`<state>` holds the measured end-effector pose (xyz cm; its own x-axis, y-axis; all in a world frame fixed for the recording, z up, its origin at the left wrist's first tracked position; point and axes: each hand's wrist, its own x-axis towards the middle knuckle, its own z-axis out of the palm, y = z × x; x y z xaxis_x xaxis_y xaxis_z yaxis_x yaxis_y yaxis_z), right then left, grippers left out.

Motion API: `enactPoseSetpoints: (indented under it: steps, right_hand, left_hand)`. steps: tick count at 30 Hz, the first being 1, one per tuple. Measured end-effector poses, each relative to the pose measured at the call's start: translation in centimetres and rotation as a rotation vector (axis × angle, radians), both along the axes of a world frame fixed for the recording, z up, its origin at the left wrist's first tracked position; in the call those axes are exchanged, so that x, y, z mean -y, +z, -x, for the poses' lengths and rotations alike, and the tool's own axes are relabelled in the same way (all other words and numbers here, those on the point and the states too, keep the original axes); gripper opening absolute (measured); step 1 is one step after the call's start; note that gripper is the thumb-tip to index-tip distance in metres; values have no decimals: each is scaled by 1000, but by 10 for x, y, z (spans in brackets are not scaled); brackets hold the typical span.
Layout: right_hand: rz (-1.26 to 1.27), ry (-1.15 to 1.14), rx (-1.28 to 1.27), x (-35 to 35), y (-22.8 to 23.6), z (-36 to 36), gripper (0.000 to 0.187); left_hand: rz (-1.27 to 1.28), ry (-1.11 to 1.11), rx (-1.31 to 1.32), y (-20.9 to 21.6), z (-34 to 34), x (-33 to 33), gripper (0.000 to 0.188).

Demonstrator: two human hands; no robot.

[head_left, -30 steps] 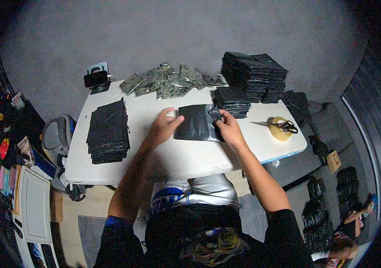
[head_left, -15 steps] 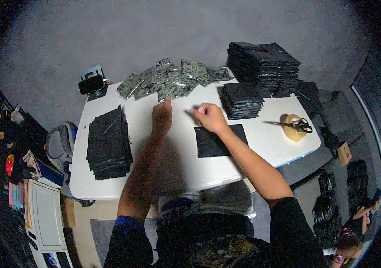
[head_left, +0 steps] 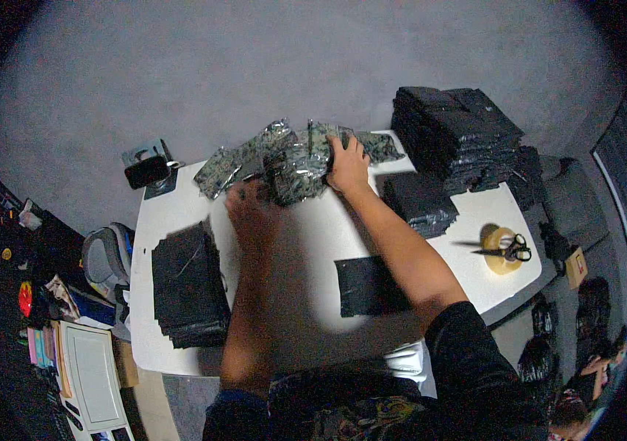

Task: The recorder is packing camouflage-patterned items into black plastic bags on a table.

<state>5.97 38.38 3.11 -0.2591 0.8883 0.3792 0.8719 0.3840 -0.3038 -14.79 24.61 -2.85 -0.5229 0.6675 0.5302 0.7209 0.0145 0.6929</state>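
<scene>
Camouflage-patterned packets in clear, shiny plastic [head_left: 295, 169] are where my attention is, heaped along the far middle of the white, round-cornered table [head_left: 468, 283]. Right hand [head_left: 348, 167] is right on them: fingers spread, laid over the right part of the heap, no pinch that I can see. Left hand [head_left: 248, 206] is at the heap's near left edge, dark and smeared by blur; whether those fingers are apart or closed on plastic, I cannot tell.

So this looks like the picking step, one packet to be singled out of the pile. And here's the flat, black, rectangular plastic-looking bag [head_left: 371, 287], lying alone on the near side, right of centre, its right end under my forearm. I'd guess the two belong together.

What the next move calls for, I reckon: fingertips closing on a single packet's edge, then a clean lift, since slick wrapping could drag a neighbour along. Plenty of black around me: a neat stack of black flat bags [head_left: 190, 287] on the left, a lower black stack [head_left: 418, 202] on the right, a tall black stack [head_left: 453, 132] beyond it. Black-handled scissors [head_left: 510, 251] lie across the yellowish tape roll [head_left: 503, 269], far from both hands.
</scene>
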Motion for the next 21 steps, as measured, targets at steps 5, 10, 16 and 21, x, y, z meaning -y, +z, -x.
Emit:
enactPoseSetpoints:
  steps: [5, 10, 16, 21]
  right_hand:
    - [121, 84, 221, -38, -10, -19, 98]
    - [271, 138, 202, -32, 15, -17, 71]
    - [30, 170, -125, 18, 34, -16, 55]
    - [116, 235, -466, 72, 54, -24, 39]
  left_hand:
    - [244, 361, -347, 38, -4, -47, 80]
    - [567, 125, -230, 23, 35, -68, 83]
    - [206, -94, -86, 6, 40, -48, 80]
    - [295, 22, -379, -6, 15, 5, 82]
